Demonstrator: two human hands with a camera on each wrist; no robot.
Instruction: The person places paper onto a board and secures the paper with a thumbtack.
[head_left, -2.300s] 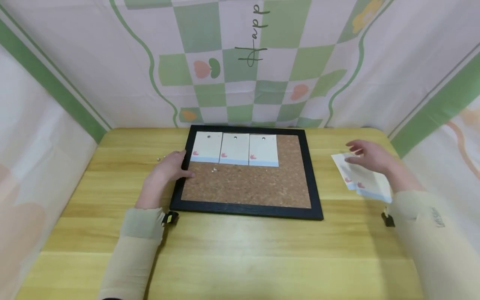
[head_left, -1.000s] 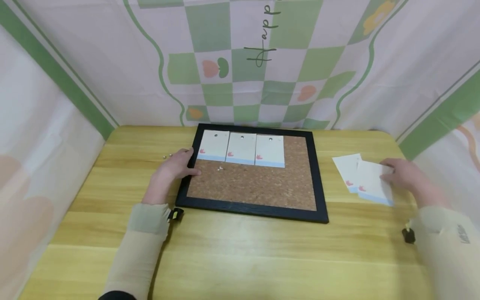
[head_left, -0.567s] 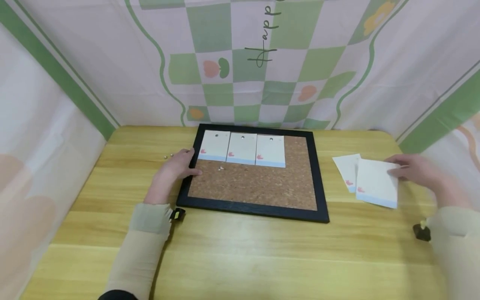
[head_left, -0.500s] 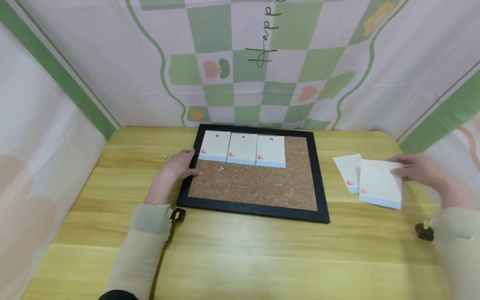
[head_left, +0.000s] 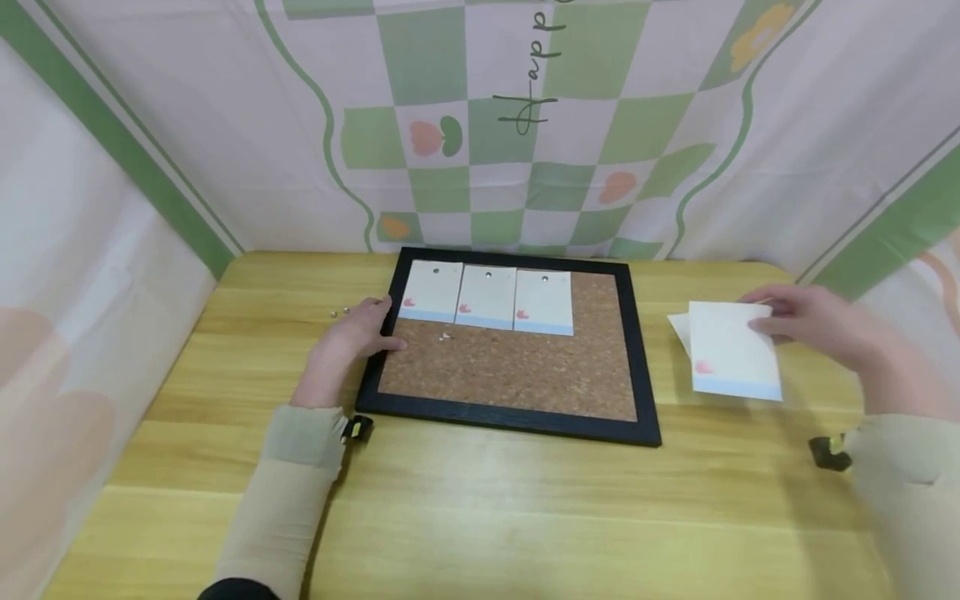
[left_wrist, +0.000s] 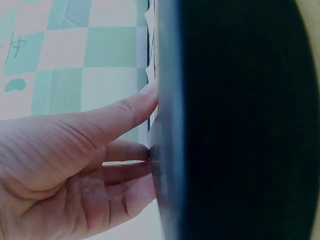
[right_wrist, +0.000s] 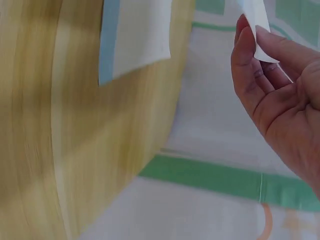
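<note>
Right hand has lifted a card off the surface

Half a second ago the card [head_left: 731, 354] lay beside its neighbour, near the far right corner of the surface [head_left: 480, 508]; now it is raised over a shadow and shifted left, covering most of the loose card [head_left: 678, 328], which shows only at its left side. The grip of the right hand [head_left: 821, 329] pinches the raised card near its upper right corner. The left hand [head_left: 351, 335] has kept its place at the left edge of the corkboard [head_left: 498, 367], grip spread, thumb over the rim, fingers against the outer side. Three pinned cards [head_left: 486, 297] line the board's far edge from its far left corner. Tiny white bits [head_left: 444, 337] lie below them; two small silver beads [head_left: 340, 312] sit left of the board. The black right rim [head_left: 639, 358] stands between the raised card and the cork
</note>
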